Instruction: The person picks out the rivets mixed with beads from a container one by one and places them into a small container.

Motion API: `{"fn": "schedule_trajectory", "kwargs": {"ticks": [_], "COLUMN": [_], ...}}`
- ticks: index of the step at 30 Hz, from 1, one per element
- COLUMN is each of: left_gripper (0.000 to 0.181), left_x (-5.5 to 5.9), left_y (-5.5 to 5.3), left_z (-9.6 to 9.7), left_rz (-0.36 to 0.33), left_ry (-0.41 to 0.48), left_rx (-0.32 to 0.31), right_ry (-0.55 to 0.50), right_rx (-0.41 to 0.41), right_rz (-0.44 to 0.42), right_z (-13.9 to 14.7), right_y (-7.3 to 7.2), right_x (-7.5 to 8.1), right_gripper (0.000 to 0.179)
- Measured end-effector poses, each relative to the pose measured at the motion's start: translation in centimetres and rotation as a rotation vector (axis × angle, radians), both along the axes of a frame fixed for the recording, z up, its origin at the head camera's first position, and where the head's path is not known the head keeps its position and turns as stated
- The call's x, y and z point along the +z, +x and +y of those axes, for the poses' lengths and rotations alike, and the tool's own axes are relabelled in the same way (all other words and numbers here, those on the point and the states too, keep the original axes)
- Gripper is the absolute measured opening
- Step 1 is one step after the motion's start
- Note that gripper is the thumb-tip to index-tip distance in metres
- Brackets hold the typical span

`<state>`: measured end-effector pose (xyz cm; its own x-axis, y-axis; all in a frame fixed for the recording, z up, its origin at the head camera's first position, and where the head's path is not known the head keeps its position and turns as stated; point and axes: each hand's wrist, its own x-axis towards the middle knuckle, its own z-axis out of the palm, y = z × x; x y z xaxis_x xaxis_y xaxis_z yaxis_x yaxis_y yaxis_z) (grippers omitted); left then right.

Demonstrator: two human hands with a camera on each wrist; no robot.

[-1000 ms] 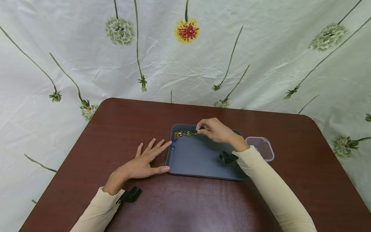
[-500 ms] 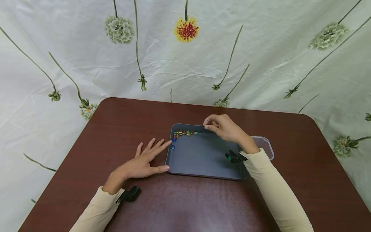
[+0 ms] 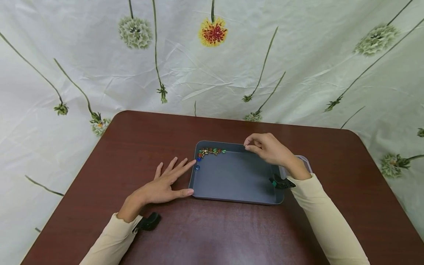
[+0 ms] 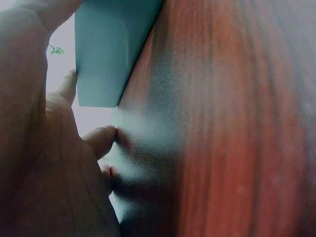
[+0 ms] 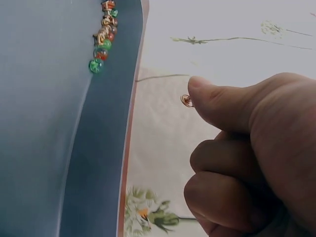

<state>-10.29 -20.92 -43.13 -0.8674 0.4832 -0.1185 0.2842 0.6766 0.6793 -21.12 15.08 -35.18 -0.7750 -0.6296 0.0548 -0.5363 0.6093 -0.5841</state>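
My right hand (image 3: pixel 269 149) is above the far right part of a grey-blue tray (image 3: pixel 238 176). Between its thumb and forefinger it pinches a small gold, ring-like bead (image 5: pixel 186 100), mostly covered by the thumb in the right wrist view. Along the tray's far wall, toward the left corner, lies a row of green, red and gold beads (image 3: pixel 210 151). A blue bead (image 3: pixel 197 167) lies by the left wall, with another just beyond it. My left hand (image 3: pixel 162 189) has its fingers spread, thumb and fingertips touching the tray's left side.
A clear plastic container (image 3: pixel 305 162) stands against the tray's right side, partly hidden by my right wrist. Both stand on a dark red-brown wooden table (image 3: pixel 149 140). Behind the table hangs a pale cloth (image 3: pixel 185 66) with a flower print.
My right hand has moved right along the tray's far edge, away from the end of the bead row, with the small gold bead in its pinch. The left hand stays in place.
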Motion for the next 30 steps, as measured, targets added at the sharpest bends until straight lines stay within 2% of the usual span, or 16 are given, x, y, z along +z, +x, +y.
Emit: {"fn": "schedule_trajectory", "kwargs": {"ticks": [9,30], "left_gripper": [0.085,0.085], "left_x": [0.0,0.0], "left_y": [0.0,0.0], "left_z": [-0.1,0.1], "left_rz": [0.002,-0.001], "left_ry": [0.001,0.002], "left_rx": [0.0,-0.002], "right_ry": [-0.006,-0.021], "right_rx": [-0.04,-0.104], "right_rz": [0.009,0.035], "right_z": [2.4,5.7], "right_y": [0.4,1.4], "right_x": [0.2,0.4], "right_gripper": [0.015,0.013]}}
